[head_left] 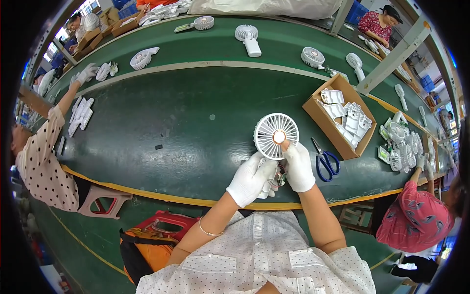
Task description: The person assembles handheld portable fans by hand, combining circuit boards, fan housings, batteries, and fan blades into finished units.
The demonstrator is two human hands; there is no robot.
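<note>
A small white handheld fan (pixel 268 131) is held up over the near edge of the bench, its round grille toward me. My left hand (pixel 250 179), in a white glove, is closed around the fan's lower left side. My right hand (pixel 299 168), also gloved, grips the lower right of the head, with a bare fingertip near the centre cap. Below the head, between my hands, thin wires and part of an open white handle show; the rest is hidden by my fingers. Blue-handled scissors (pixel 326 162) lie just right of my right hand.
A cardboard box (pixel 356 152) of white plastic shells stands to the right, beyond the scissors. Several fans, including a white one (pixel 248 39), lie along the far green belt. Co-workers sit at both sides; a pile of fans (pixel 402 147) is at right, white shells (pixel 81 115) at left.
</note>
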